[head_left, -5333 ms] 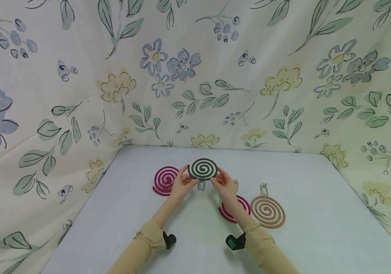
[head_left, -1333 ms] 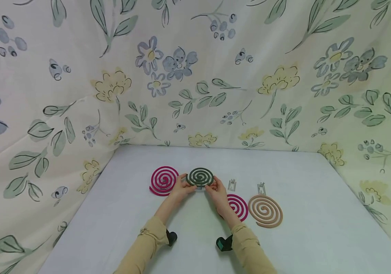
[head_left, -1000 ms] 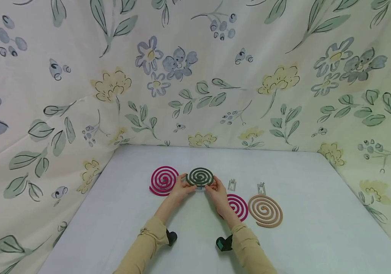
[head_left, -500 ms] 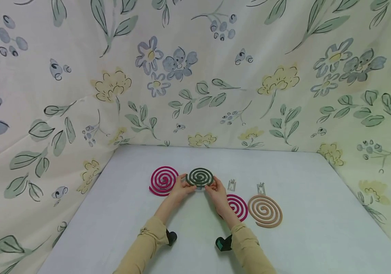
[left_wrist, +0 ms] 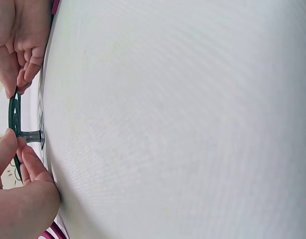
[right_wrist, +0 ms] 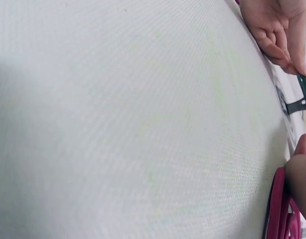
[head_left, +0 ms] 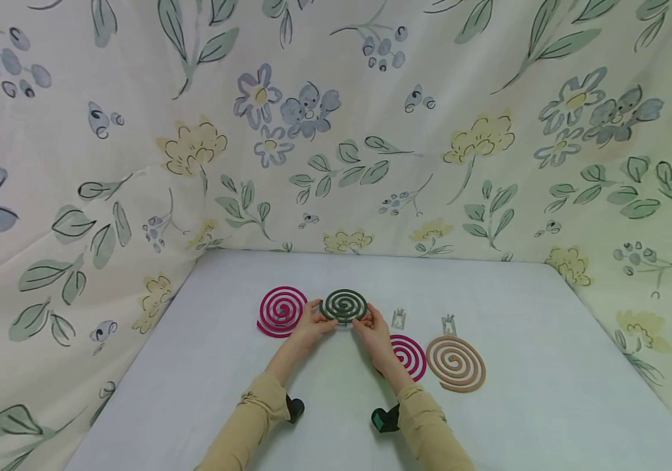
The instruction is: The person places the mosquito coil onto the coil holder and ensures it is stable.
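A dark green mosquito coil [head_left: 343,305] is held flat between both hands a little above the table. My left hand [head_left: 311,325] pinches its left edge between thumb and fingers. On the opposite edge, my right hand [head_left: 373,328] pinches it the same way. Beneath the coil, in the left wrist view, a metal stand's upright tab [left_wrist: 31,136] reaches up to the coil's underside. Whether the tab is fitted into the coil's centre is hidden. A magenta coil [head_left: 282,312] lies by my left hand, over another stand. A second magenta coil [head_left: 409,357] is partly covered by my right wrist.
A tan coil [head_left: 456,364] lies on the white table [head_left: 548,366] to the right. Two small metal stands, a nearer-centre stand [head_left: 398,318] and a right stand [head_left: 449,324], lie behind the coils. A floral cloth [head_left: 336,196] hangs along the back and sides.
Since about five seconds ago, both hands have lowered the green coil over the stand, and the view has shifted slightly. Over the last second the hands and coil stay practically still.
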Demonstrator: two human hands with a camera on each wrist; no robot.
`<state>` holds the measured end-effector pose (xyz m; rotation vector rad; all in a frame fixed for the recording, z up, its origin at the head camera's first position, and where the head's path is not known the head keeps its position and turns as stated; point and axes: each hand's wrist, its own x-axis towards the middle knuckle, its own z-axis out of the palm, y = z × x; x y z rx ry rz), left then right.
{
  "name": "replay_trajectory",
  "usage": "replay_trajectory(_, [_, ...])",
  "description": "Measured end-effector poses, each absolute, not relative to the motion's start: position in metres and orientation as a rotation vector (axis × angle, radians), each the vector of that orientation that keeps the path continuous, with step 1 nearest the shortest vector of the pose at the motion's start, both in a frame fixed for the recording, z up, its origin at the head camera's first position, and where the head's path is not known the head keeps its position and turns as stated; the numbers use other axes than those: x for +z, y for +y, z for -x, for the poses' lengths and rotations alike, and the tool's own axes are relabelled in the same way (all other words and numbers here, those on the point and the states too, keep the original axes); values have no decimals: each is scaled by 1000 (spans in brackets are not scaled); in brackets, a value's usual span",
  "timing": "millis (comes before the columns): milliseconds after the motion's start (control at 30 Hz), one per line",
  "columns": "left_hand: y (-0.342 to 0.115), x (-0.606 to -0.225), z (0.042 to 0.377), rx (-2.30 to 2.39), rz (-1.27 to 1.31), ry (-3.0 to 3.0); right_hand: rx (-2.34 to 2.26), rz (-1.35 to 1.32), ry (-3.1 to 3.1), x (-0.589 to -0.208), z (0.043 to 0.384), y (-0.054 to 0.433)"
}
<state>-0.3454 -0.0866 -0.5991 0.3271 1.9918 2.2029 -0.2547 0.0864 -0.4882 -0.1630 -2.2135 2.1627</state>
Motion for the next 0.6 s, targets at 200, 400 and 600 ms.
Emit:
replay_trajectory(200, [-89,-643,378,2185,-251,2006,2169,164,-2209,-482,250,85])
replay_trajectory(400, [-92,-663,389,2220,-269,1953,2143,170,-2206,-509,268,88])
replay_trajectory(600, [-86,-598,347,2166,-216,2032,2153,180,-2220,-509,267,88])
